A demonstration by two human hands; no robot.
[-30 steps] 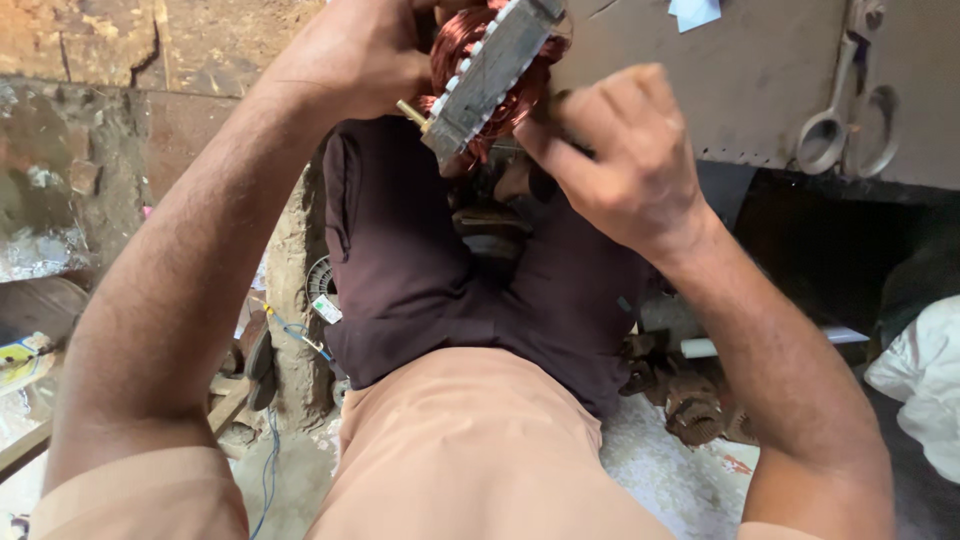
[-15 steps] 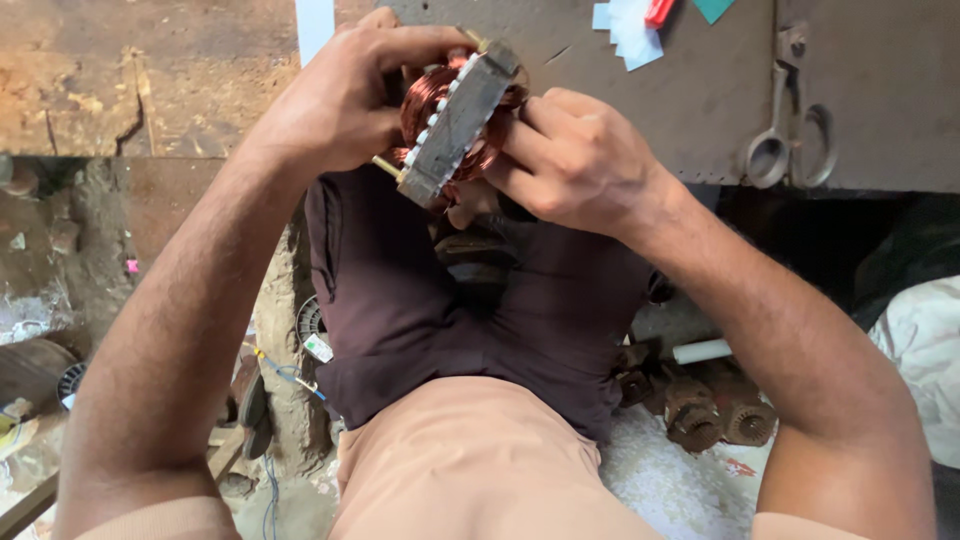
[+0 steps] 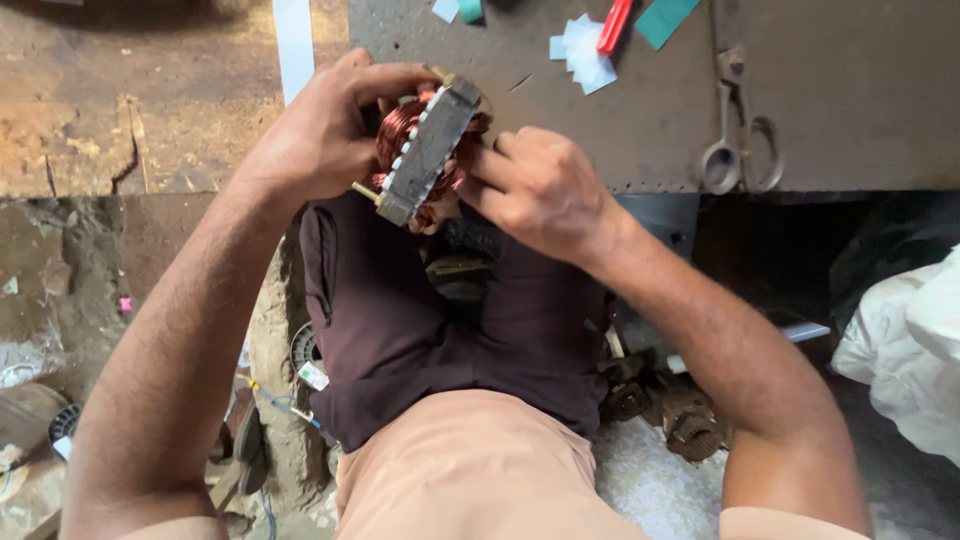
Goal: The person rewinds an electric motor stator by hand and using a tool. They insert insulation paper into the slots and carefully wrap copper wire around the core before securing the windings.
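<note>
A motor stator point(image 3: 428, 150), a grey laminated core with copper wire coils bulging from both sides, is held up on edge over my lap in the head view. My left hand point(image 3: 320, 135) wraps around its far left side, fingers curled over the top. My right hand point(image 3: 540, 190) presses against its right side, fingertips on the copper winding. White slot liners show along the core's edge. Below it are my dark brown trousers point(image 3: 400, 320).
A worn metal bench top point(image 3: 860, 100) lies ahead with scissors point(image 3: 735, 150), white and teal paper scraps point(image 3: 585, 50) and a red tool point(image 3: 614, 25). Rusty metal parts point(image 3: 680, 420) lie on the floor at right, a white sack point(image 3: 910, 350) at far right.
The view has tilted so the stator and both hands sit lower in frame; more of the bench top, the scissors and paper scraps show. Both hands stay on the stator.
</note>
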